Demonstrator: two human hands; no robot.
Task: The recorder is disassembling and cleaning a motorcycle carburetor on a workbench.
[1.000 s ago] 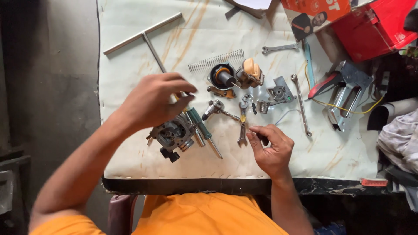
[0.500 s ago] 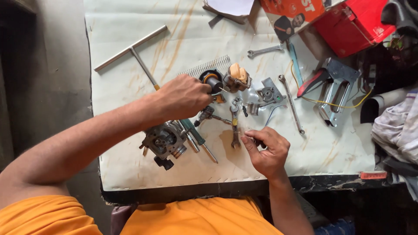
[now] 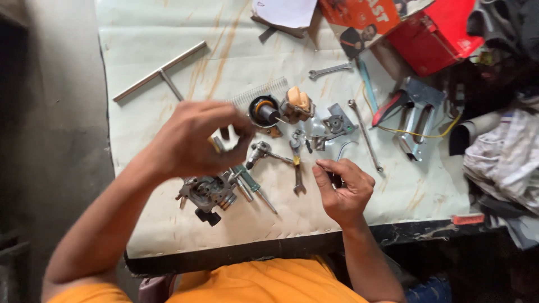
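Cream paper, stained with rust-coloured streaks, is spread over the tabletop (image 3: pixel 168 73), and small engine parts are laid out across it. The left hand (image 3: pixel 193 137) is raised above the parts, blurred by motion; its fingers are pinched narrow, and a glimpse of yellow shows under them, though what is held cannot be told. Just below it lies the carburettor body (image 3: pixel 209 193), beside a green-handled screwdriver (image 3: pixel 255 189). The right hand (image 3: pixel 343 188) rests near the tabletop's front edge, its fingers curled around a small dark part (image 3: pixel 336 180), too small to identify. Between the hands lie a small spanner (image 3: pixel 297 174) and a metal fitting (image 3: pixel 261 151); farther back a round black part (image 3: pixel 264 110), a coil spring (image 3: pixel 259 92) and a T-handle wrench (image 3: pixel 160 72) are seen. Sorting or fitting of small parts appears to be in hand; judged from this, a steady pinch and careful alignment would be called for.
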